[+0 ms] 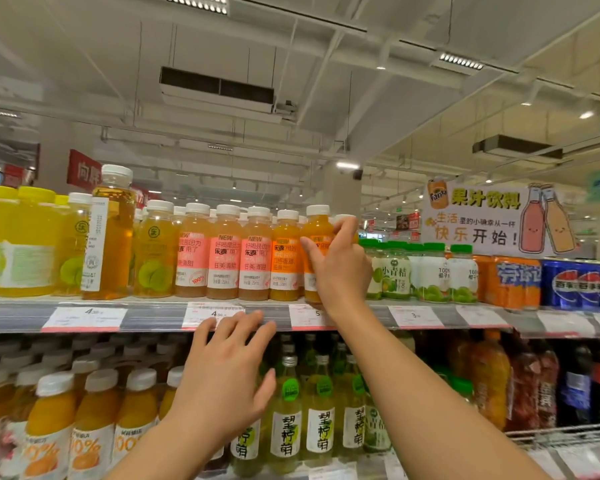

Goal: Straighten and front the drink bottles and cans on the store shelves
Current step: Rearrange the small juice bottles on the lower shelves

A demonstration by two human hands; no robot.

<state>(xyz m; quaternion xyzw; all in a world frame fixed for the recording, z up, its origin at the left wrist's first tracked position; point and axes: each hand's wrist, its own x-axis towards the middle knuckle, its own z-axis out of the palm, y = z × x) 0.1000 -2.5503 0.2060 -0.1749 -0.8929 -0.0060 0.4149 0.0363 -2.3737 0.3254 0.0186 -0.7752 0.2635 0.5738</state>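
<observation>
The right hand (340, 268) reaches up to the top shelf (153, 318). It wraps around an orange juice bottle (317, 237) with a white cap. The thumb is on the left side of the bottle and the fingers curl around the right side, up near the neck. The bottle stands upright at the front edge of the shelf, at the right end of a row of small bottles. The hand covers most of its label.

Just to the left of it stands another orange-label bottle (285, 256). Next come three pink-label bottles (226, 254) in a row, all upright with their labels facing out. Further left is a tall amber bottle (110, 233) turned so its label faces sideways. To the right of the held bottle are green-cap bottles (432, 273), then orange cans (515, 282) and blue cans (582, 284).

The left hand (222, 379) is lower down, in front of the second shelf. Its fingers are spread and loose, and it holds nothing. The fingertips (253, 320) reach up near the price tag strip (414, 317) on the top shelf edge. Whether they touch it cannot be told. Behind this hand are lemon drink bottles (319, 410) with green labels, and orange juice bottles (94, 424) stand to the left.
</observation>
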